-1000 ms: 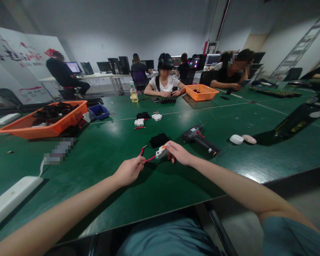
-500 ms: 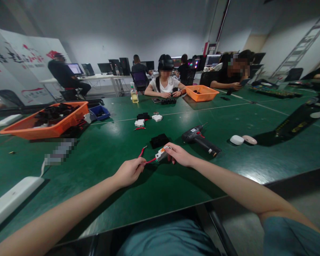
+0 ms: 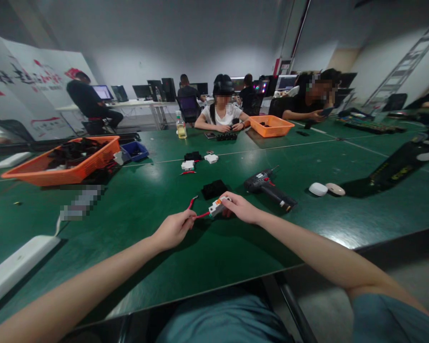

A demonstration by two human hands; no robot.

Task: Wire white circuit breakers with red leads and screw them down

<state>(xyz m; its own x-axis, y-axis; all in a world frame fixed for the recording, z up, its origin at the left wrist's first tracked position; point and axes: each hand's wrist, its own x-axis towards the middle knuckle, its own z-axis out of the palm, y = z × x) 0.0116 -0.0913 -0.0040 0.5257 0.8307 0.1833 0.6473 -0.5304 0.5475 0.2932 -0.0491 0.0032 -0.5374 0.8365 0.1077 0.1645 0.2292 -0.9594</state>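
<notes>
My left hand (image 3: 177, 229) pinches a short red wire (image 3: 202, 216) whose one end meets the near-left end of a white circuit breaker (image 3: 216, 206). The wire's other end sticks up past my fingers, with a bare tip. My right hand (image 3: 239, 207) is closed around the breaker, which has an orange switch on top and is held just above the green table (image 3: 214, 257). Whether the wire end sits inside the terminal is too small to tell. A black block (image 3: 213, 188) lies just behind the breaker, and a cordless screwdriver (image 3: 270, 189) lies to its right.
Farther back are two more white breakers (image 3: 188, 165), a black piece and a red wire. Orange baskets (image 3: 64, 171) stand left and at the back right. A white power strip (image 3: 19, 267) lies at left. A person in a headset (image 3: 223, 114) sits opposite.
The breaker has turned slightly in my right hand, so more of its white face shows. My left hand keeps its pinch on the red wire. The view has shifted a little.
</notes>
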